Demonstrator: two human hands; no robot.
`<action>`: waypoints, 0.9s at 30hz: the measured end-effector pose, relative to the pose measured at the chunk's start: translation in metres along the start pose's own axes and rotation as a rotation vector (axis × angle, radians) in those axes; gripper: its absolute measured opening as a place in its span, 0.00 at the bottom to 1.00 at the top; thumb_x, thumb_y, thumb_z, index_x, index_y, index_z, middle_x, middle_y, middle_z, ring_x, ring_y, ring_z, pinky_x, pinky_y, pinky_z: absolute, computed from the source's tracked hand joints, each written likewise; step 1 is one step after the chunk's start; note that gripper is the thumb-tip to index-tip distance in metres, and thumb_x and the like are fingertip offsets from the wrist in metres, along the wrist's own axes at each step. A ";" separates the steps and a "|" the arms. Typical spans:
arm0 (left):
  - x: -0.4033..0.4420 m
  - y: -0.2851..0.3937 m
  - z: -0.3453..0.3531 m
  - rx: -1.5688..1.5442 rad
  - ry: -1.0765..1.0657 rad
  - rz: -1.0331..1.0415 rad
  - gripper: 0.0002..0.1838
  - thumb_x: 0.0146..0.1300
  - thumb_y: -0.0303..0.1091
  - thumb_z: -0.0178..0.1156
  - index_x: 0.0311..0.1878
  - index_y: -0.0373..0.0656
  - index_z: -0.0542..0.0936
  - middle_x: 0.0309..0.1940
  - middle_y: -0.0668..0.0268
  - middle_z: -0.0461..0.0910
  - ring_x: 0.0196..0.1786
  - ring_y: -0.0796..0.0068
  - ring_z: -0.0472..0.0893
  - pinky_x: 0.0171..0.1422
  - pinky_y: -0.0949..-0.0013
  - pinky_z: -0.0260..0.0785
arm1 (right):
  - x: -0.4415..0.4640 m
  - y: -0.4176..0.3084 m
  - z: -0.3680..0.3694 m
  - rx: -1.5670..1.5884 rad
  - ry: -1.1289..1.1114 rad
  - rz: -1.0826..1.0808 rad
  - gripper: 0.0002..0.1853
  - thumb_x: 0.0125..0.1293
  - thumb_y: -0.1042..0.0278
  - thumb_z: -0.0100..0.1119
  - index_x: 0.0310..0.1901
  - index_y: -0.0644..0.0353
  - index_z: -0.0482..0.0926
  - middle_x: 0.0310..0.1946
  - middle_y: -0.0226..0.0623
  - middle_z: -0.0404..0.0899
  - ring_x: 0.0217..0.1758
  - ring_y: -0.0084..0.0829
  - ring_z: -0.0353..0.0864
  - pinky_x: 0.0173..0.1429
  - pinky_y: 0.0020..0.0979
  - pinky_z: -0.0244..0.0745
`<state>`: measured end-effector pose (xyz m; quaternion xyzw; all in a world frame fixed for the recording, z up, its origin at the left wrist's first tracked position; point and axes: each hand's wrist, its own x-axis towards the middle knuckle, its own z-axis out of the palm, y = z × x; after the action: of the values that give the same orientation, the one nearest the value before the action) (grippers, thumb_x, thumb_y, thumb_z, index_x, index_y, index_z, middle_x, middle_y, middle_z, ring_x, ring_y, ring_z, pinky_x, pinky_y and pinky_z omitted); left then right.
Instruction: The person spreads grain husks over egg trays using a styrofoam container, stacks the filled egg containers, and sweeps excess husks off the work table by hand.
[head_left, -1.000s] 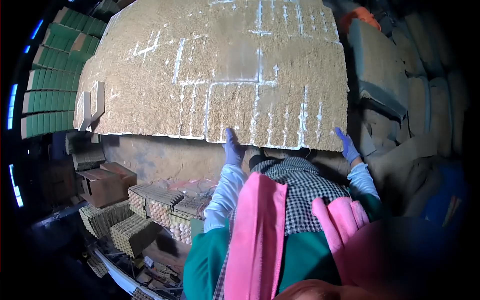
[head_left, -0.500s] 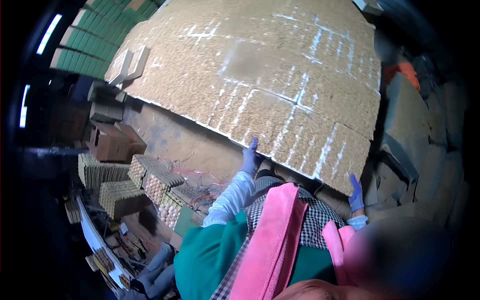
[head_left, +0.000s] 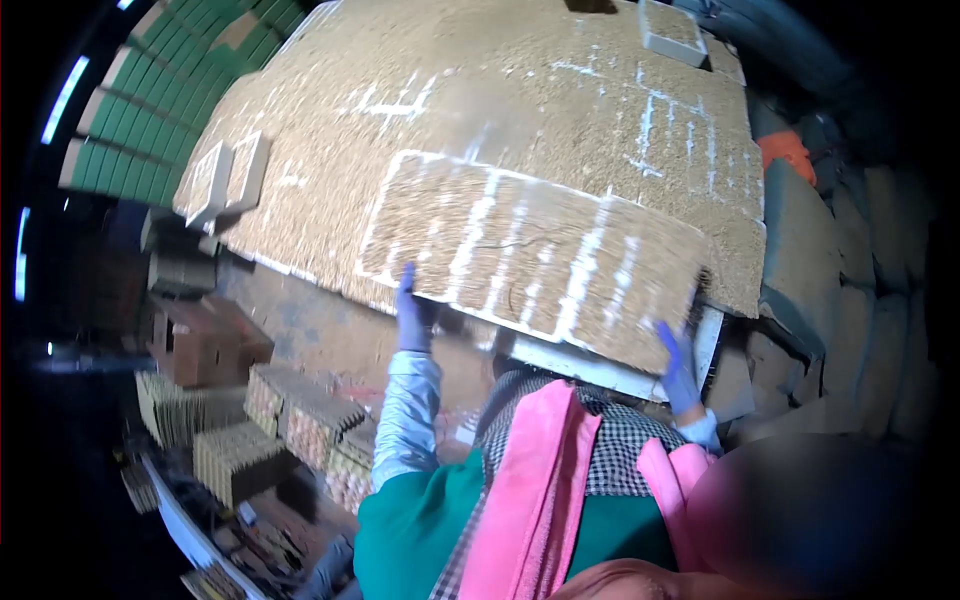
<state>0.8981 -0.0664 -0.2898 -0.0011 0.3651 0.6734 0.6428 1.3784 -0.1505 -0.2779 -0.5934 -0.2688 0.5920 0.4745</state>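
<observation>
The slab (head_left: 535,260) lies over the near edge of the platform (head_left: 310,225), right of its middle, with the left hand (head_left: 413,318) on the slab's near edge and the right hand (head_left: 682,375) at its near right corner. A panel (head_left: 590,370) shows beneath. Two narrow blocks (head_left: 255,165) stand by the platform's left corner, a tray (head_left: 675,47) on its far right corner. Sacks (head_left: 808,240) lie beyond the right edge.
</observation>
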 end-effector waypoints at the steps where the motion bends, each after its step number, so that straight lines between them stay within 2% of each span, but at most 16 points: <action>1: 0.036 0.031 -0.013 0.024 -0.011 0.006 0.28 0.70 0.45 0.58 0.66 0.36 0.72 0.59 0.56 0.79 0.60 0.57 0.79 0.69 0.53 0.70 | 0.026 0.005 0.040 -0.072 -0.007 -0.104 0.32 0.67 0.57 0.64 0.66 0.66 0.68 0.58 0.38 0.77 0.54 0.27 0.80 0.58 0.31 0.77; 3: 0.094 0.088 -0.031 0.078 0.009 -0.010 0.29 0.69 0.47 0.59 0.65 0.37 0.72 0.58 0.57 0.80 0.59 0.55 0.79 0.69 0.53 0.69 | 0.062 -0.024 0.134 -0.045 -0.119 -0.046 0.34 0.66 0.54 0.67 0.66 0.67 0.67 0.57 0.40 0.77 0.54 0.26 0.79 0.57 0.30 0.77; 6: 0.185 0.167 -0.076 0.211 0.129 -0.027 0.30 0.68 0.53 0.59 0.65 0.40 0.74 0.57 0.58 0.81 0.58 0.55 0.80 0.67 0.52 0.71 | 0.127 -0.012 0.233 -0.018 0.058 0.066 0.59 0.55 0.44 0.76 0.71 0.79 0.50 0.64 0.48 0.70 0.66 0.35 0.70 0.71 0.33 0.63; 8: 0.204 0.199 -0.034 0.347 0.159 -0.003 0.31 0.68 0.59 0.56 0.66 0.46 0.74 0.46 0.62 0.83 0.46 0.62 0.82 0.54 0.54 0.76 | 0.175 0.014 0.272 -0.108 0.004 0.070 0.62 0.56 0.40 0.74 0.73 0.80 0.47 0.64 0.51 0.71 0.66 0.36 0.70 0.69 0.34 0.67; 9: 0.224 0.214 -0.038 0.617 0.300 0.005 0.32 0.67 0.61 0.56 0.66 0.48 0.73 0.43 0.63 0.82 0.41 0.66 0.79 0.47 0.57 0.75 | 0.186 0.003 0.292 -0.287 -0.031 0.118 0.61 0.57 0.34 0.69 0.72 0.81 0.49 0.62 0.54 0.72 0.65 0.38 0.72 0.67 0.36 0.68; 12: 0.283 0.263 -0.068 1.107 0.374 -0.045 0.38 0.64 0.68 0.56 0.69 0.51 0.71 0.41 0.63 0.76 0.32 0.75 0.69 0.34 0.62 0.67 | 0.183 -0.053 0.339 -0.746 -0.155 0.150 0.57 0.63 0.22 0.49 0.66 0.83 0.61 0.56 0.65 0.76 0.60 0.51 0.78 0.61 0.40 0.73; 14: 0.241 0.230 -0.010 1.268 0.448 0.214 0.35 0.67 0.62 0.58 0.67 0.45 0.72 0.51 0.57 0.76 0.47 0.72 0.77 0.49 0.67 0.71 | 0.203 -0.085 0.331 -0.968 -0.534 0.225 0.53 0.65 0.23 0.45 0.62 0.79 0.66 0.60 0.71 0.71 0.62 0.57 0.76 0.64 0.47 0.71; 15: 0.237 0.214 -0.012 1.306 0.308 0.403 0.31 0.70 0.57 0.57 0.66 0.43 0.72 0.53 0.57 0.77 0.50 0.71 0.78 0.52 0.69 0.70 | 0.192 -0.080 0.324 -1.021 -0.358 0.002 0.50 0.66 0.23 0.44 0.63 0.74 0.69 0.56 0.68 0.74 0.58 0.58 0.77 0.61 0.48 0.73; 17: 0.191 0.157 0.024 1.195 0.015 0.430 0.25 0.74 0.48 0.55 0.64 0.39 0.74 0.53 0.58 0.78 0.52 0.70 0.79 0.56 0.70 0.70 | 0.172 -0.098 0.281 -1.012 -0.255 -0.169 0.43 0.69 0.28 0.45 0.66 0.64 0.69 0.55 0.63 0.75 0.55 0.58 0.78 0.60 0.48 0.75; 19: 0.092 0.066 0.092 1.031 -0.271 0.059 0.19 0.75 0.43 0.54 0.59 0.39 0.78 0.48 0.63 0.80 0.48 0.71 0.80 0.56 0.67 0.73 | 0.164 -0.110 0.189 -1.076 -0.058 -0.279 0.38 0.69 0.35 0.52 0.65 0.64 0.71 0.56 0.60 0.77 0.56 0.55 0.79 0.60 0.46 0.74; 20: 0.073 0.028 0.099 1.027 -0.485 -0.279 0.18 0.75 0.42 0.54 0.58 0.39 0.79 0.47 0.63 0.81 0.49 0.71 0.80 0.57 0.65 0.74 | 0.165 -0.109 0.135 -1.143 0.093 -0.342 0.36 0.69 0.39 0.56 0.63 0.65 0.73 0.54 0.58 0.78 0.56 0.53 0.80 0.61 0.45 0.73; 22: 0.036 -0.058 0.111 1.072 -0.479 -0.669 0.25 0.75 0.47 0.53 0.65 0.37 0.73 0.54 0.58 0.80 0.56 0.65 0.81 0.61 0.62 0.75 | 0.177 -0.099 0.000 -1.127 0.483 -0.166 0.37 0.63 0.36 0.58 0.60 0.63 0.72 0.53 0.58 0.79 0.56 0.57 0.79 0.58 0.51 0.75; 23: 0.032 -0.103 0.108 0.880 -0.304 -0.822 0.27 0.74 0.48 0.55 0.67 0.37 0.71 0.57 0.57 0.79 0.56 0.62 0.81 0.60 0.63 0.76 | 0.177 -0.091 -0.067 -1.190 0.729 -0.183 0.37 0.63 0.34 0.57 0.58 0.64 0.72 0.53 0.61 0.78 0.56 0.59 0.78 0.59 0.52 0.74; 24: 0.055 -0.152 0.065 0.896 -0.276 -0.814 0.28 0.74 0.48 0.56 0.69 0.39 0.71 0.55 0.57 0.79 0.55 0.68 0.80 0.61 0.70 0.73 | 0.181 -0.076 -0.134 -1.121 0.954 -0.098 0.37 0.63 0.34 0.57 0.57 0.64 0.73 0.53 0.64 0.77 0.57 0.60 0.77 0.59 0.52 0.74; 25: 0.043 -0.167 0.103 0.792 -0.268 -0.825 0.28 0.75 0.49 0.55 0.66 0.37 0.72 0.49 0.59 0.79 0.49 0.70 0.79 0.56 0.71 0.74 | 0.170 -0.096 -0.164 -1.013 0.985 0.115 0.35 0.68 0.44 0.59 0.61 0.71 0.71 0.55 0.60 0.78 0.57 0.54 0.79 0.59 0.43 0.74; 27: 0.079 -0.231 0.040 1.024 -0.476 -0.250 0.24 0.78 0.51 0.49 0.56 0.36 0.76 0.42 0.70 0.76 0.45 0.80 0.74 0.48 0.74 0.72 | 0.193 -0.049 -0.252 -0.257 0.587 0.018 0.31 0.75 0.49 0.49 0.69 0.65 0.65 0.64 0.43 0.73 0.66 0.40 0.72 0.69 0.34 0.65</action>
<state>1.1038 0.0000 -0.4107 0.4185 0.4870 0.3114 0.7006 1.6613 -0.0220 -0.3594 -0.7963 -0.1880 0.3610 0.4475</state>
